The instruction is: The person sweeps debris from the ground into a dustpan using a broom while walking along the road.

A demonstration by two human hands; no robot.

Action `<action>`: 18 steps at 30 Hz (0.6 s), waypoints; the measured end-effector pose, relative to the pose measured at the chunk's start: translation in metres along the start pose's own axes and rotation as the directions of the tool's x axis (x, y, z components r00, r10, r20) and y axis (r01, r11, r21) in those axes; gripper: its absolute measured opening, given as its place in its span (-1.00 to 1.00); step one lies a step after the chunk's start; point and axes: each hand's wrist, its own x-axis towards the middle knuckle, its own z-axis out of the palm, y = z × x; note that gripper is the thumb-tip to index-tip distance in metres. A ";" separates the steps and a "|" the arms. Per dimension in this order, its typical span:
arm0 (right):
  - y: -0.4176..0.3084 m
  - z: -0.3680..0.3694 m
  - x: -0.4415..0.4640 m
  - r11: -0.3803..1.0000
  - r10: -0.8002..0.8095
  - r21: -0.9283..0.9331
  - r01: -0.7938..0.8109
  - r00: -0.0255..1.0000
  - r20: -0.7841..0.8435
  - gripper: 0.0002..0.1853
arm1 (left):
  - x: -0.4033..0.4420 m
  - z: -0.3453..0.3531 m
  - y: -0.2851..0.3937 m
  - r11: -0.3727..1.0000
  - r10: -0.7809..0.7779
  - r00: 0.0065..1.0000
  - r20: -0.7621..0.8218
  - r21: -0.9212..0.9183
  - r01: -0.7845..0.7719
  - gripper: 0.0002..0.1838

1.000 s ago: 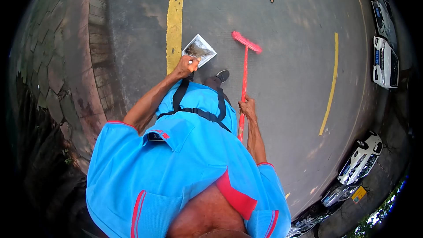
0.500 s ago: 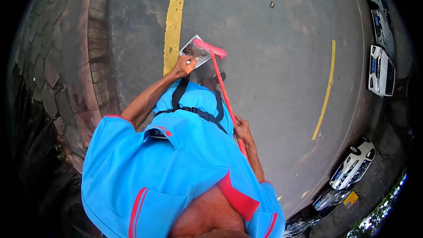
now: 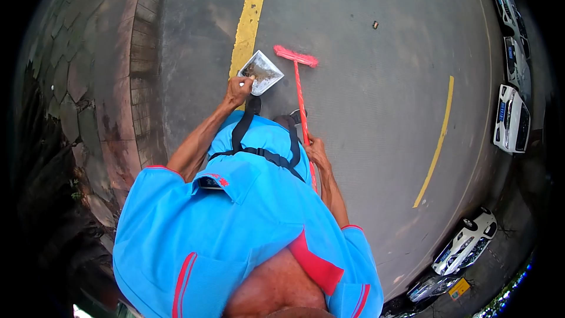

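Observation:
My left hand (image 3: 238, 90) is closed round the handle of a white dustpan (image 3: 266, 77), which has brown debris in its pan. The dustpan lies beside the yellow line (image 3: 249, 17), partly over its edge. My right hand (image 3: 316, 149) grips the red pole of a broom (image 3: 301, 95). The broom's pink bristle head (image 3: 296, 56) is to the right of the dustpan, apart from it. A dark shoe (image 3: 296, 116) shows behind the pole.
A small dark item (image 3: 375, 25) lies on the grey road farther ahead. A stone kerb (image 3: 141, 70) and paving (image 3: 70, 76) run along the left. Parked white cars (image 3: 512, 119) line the right, past a second yellow line (image 3: 436, 147).
The broom head moved left over the dustpan, then back to the right, away from it. The cars and the small item now appear lower in view.

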 end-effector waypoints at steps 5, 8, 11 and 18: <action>0.002 -0.018 -0.037 0.996 0.019 0.078 -0.032 0.986 0.163 -0.35 | 0.000 -0.014 -0.006 1.000 -0.020 0.999 -0.050 -0.024 0.019 -0.58; -0.007 -0.037 -0.042 0.984 0.002 0.174 -0.043 0.974 0.227 -0.36 | 0.002 -0.017 0.017 0.992 -0.045 0.999 -0.031 0.115 0.048 -0.57; -0.020 -0.040 -0.028 0.981 0.093 0.157 -0.117 0.984 0.150 -0.36 | 0.005 -0.017 0.014 0.994 -0.024 1.000 -0.007 0.105 0.024 -0.56; -0.054 -0.031 0.070 0.983 -0.002 0.186 0.000 1.000 0.010 -0.42 | 0.004 -0.019 0.004 0.998 -0.028 0.997 -0.074 0.062 0.033 -0.57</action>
